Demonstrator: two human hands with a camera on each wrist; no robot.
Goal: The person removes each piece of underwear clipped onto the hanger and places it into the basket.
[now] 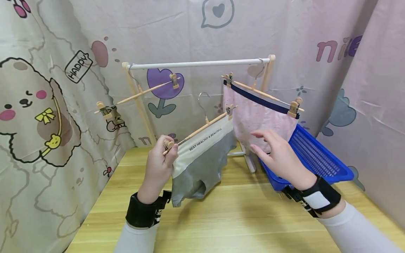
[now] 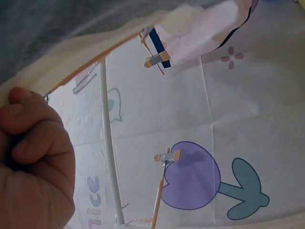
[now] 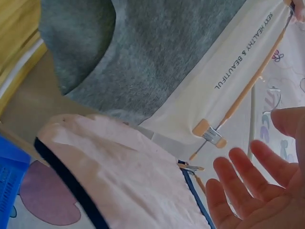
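Note:
My left hand (image 1: 159,160) grips the clip end of a wooden clip hanger (image 1: 202,129), its thumb and fingers curled at the clip. From this hanger hang grey underpants (image 1: 197,175) with a cream waistband printed "SEXY HEALTHY & BEAUTIFUL". A clip (image 3: 209,133) pinches the far end of the waistband. The hanger's metal hook stands up free, below the rail. With fingers spread and nothing in it, my right hand (image 1: 280,156) overlaps the lower part of pink underpants (image 1: 259,112), which hang by a navy waistband from another clip hanger (image 1: 257,90).
A white rail (image 1: 196,64) on wooden posts crosses behind the hands. At its left end hangs a bare clip hanger (image 1: 139,94). On the wooden table (image 1: 215,218), a blue plastic basket (image 1: 316,158) stands at the right. Printed curtains (image 1: 190,35) enclose the back and sides.

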